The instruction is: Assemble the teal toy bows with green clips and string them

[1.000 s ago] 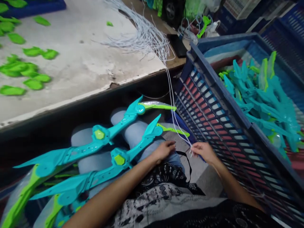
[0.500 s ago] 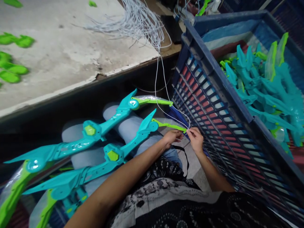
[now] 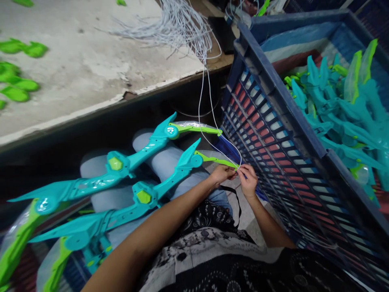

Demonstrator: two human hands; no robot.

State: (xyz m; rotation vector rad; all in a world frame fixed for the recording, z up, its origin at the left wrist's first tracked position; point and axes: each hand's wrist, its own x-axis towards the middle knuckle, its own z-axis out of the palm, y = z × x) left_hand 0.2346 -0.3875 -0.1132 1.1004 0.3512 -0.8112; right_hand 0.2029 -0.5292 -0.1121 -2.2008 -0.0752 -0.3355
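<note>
Two teal and green toy bows lie across my lap, the nearer bow (image 3: 142, 198) in front of the farther bow (image 3: 121, 164). My left hand (image 3: 221, 175) pinches the green tip of the nearer bow. Close beside it, my right hand (image 3: 248, 178) pinches a thin white string (image 3: 203, 101) at that same tip. The string runs up from my fingers to a bundle of white strings (image 3: 179, 24) on the table.
A dark blue slatted crate (image 3: 273, 121) stands at my right, holding several finished teal bows (image 3: 340, 117). The worn table (image 3: 75, 69) ahead carries loose green plastic pieces (image 3: 18, 85) at its left. A black strap lies on my lap.
My hands, apart a second ago, have come together at the nearer bow's green tip. The right hand has brought the string's end there. My view has tilted down slightly.
</note>
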